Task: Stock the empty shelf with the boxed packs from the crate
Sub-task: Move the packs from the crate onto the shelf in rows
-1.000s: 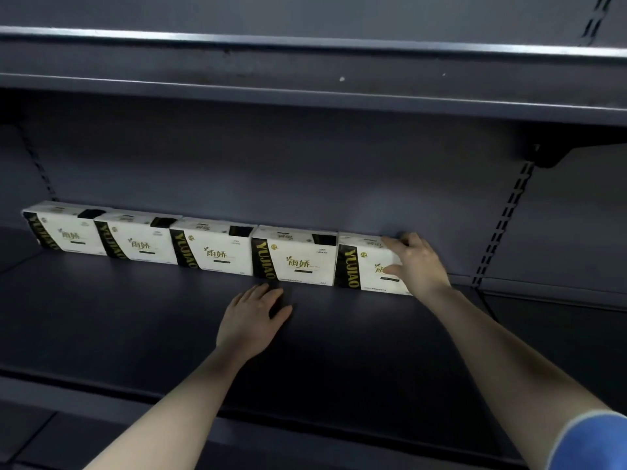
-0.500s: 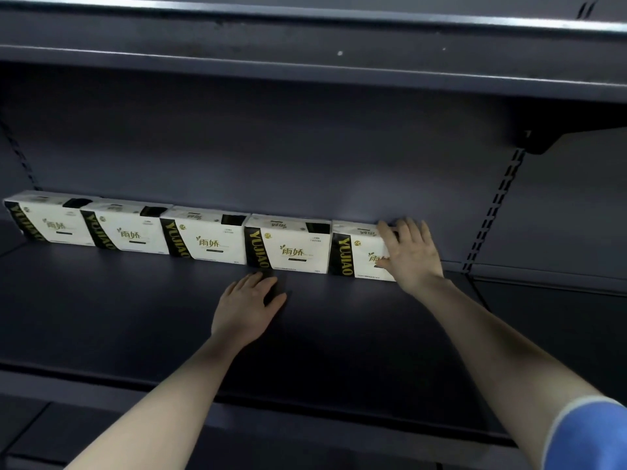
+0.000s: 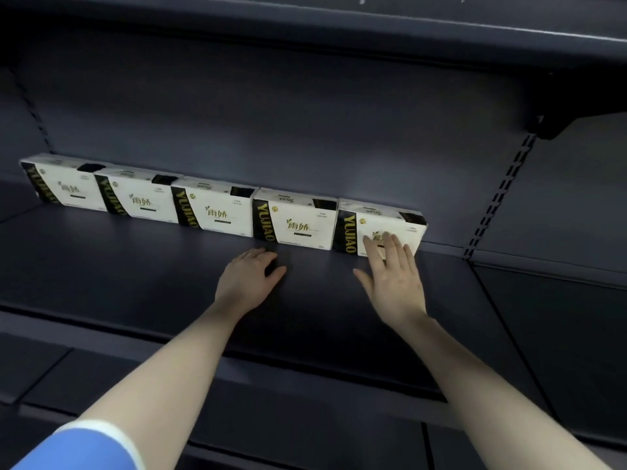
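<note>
Several white boxed packs with black-and-gold "YUJIAO" ends stand side by side against the back wall of the dark shelf [image 3: 135,266]. The rightmost pack [image 3: 403,223] closes the row, next to the fourth pack [image 3: 298,222]. My right hand [image 3: 393,276] is flat with fingers straight, its fingertips in front of the rightmost pack's face. My left hand [image 3: 247,279] rests palm-down on the shelf board just in front of the fourth pack, holding nothing. The crate is not in view.
An upper shelf [image 3: 339,25] overhangs close above the row. A slotted upright [image 3: 498,195] and a bracket [image 3: 549,127] stand right of the packs, with another shelf bay beyond. A lower shelf edge [image 3: 305,385] runs below my forearms.
My right hand has let go of the rightmost pack's top and right side and pulled back, fingers now straight in front of its face. My left hand stays on the shelf board.
</note>
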Action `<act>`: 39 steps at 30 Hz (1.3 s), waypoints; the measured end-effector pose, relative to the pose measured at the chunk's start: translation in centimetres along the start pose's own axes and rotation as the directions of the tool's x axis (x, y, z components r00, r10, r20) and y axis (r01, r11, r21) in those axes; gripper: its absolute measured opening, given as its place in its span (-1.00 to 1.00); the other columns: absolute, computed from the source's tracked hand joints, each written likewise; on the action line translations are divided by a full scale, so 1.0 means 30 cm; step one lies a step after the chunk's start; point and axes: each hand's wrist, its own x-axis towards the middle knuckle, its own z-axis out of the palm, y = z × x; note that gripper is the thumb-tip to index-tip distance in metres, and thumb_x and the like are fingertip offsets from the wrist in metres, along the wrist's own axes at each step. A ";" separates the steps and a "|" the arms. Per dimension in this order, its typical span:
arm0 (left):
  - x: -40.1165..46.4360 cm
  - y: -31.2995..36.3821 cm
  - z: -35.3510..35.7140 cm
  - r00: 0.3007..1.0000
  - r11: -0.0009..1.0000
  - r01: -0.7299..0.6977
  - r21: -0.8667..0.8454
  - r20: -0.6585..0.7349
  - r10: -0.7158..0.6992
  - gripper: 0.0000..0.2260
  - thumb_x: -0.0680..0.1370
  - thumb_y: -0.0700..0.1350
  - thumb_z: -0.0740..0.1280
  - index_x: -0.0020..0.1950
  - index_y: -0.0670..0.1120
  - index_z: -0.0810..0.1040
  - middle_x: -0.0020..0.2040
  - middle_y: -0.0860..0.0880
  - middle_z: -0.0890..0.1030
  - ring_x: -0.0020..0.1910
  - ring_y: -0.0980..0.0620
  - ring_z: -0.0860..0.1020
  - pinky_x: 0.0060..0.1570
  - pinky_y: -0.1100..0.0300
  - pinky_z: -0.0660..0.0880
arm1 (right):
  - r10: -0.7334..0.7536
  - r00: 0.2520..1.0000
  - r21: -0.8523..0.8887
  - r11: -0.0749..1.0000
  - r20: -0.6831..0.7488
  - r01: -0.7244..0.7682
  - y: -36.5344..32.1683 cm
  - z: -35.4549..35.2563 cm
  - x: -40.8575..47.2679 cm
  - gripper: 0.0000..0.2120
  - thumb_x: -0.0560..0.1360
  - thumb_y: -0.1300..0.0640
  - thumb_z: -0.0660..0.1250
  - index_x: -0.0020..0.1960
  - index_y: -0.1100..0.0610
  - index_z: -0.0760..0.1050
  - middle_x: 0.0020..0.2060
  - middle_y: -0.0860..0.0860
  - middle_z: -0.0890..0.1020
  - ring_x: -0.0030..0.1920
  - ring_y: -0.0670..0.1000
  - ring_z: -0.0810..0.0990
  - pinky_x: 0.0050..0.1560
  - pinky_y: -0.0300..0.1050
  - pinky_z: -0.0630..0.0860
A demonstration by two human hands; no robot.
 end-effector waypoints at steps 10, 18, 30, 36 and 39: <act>-0.195 -0.036 -0.075 0.987 0.989 -0.117 0.090 0.120 0.106 -0.50 0.62 0.18 0.06 0.53 0.04 0.18 0.56 0.00 0.10 0.54 0.04 0.01 0.48 0.13 -0.06 | -0.012 0.981 0.066 0.998 0.191 -0.001 -0.108 -0.082 -0.101 -0.42 0.57 -0.17 0.05 0.49 0.13 0.17 0.43 0.27 0.23 0.46 0.22 0.17 0.45 0.04 0.03; -0.363 -0.189 -0.257 0.987 0.992 -0.099 0.078 0.138 0.088 -0.47 0.62 0.19 0.08 0.56 0.10 0.08 0.57 0.04 0.04 0.54 0.06 -0.02 0.47 0.15 -0.04 | 0.040 0.929 0.001 0.999 0.368 -0.043 -0.335 -0.199 -0.146 -0.38 0.57 -0.25 -0.06 0.52 0.04 0.02 0.48 0.17 0.14 0.49 0.14 0.07 0.47 0.00 -0.02; -0.789 -0.814 -0.572 0.995 0.997 -0.028 0.070 0.100 0.021 -0.42 0.60 0.21 0.12 0.56 0.08 0.06 0.57 0.01 0.06 0.54 0.03 0.00 0.50 0.07 0.02 | 0.076 0.972 -0.080 0.995 0.220 -0.059 -1.004 -0.295 -0.343 -0.38 0.56 -0.24 -0.01 0.44 0.15 0.27 0.35 0.28 0.36 0.37 0.24 0.30 0.38 0.12 0.18; -0.998 -1.055 -0.725 0.993 0.997 0.033 0.063 0.109 -0.039 -0.42 0.60 0.20 0.12 0.57 0.07 0.04 0.57 0.02 0.05 0.55 0.04 -0.04 0.51 0.05 0.00 | 0.073 0.951 -0.041 0.997 0.300 -0.063 -1.325 -0.331 -0.416 -0.39 0.58 -0.24 -0.08 0.52 0.07 0.04 0.47 0.21 0.15 0.47 0.16 0.09 0.45 0.03 -0.02; -1.056 -1.158 -0.776 0.991 0.996 0.076 0.047 0.104 -0.080 -0.42 0.60 0.20 0.13 0.57 0.08 0.04 0.57 0.03 0.04 0.55 0.05 -0.05 0.50 0.04 0.00 | 0.044 0.951 -0.003 0.999 0.306 -0.046 -1.462 -0.325 -0.440 -0.39 0.58 -0.23 -0.06 0.51 0.08 0.05 0.47 0.22 0.16 0.47 0.16 0.09 0.46 0.04 -0.02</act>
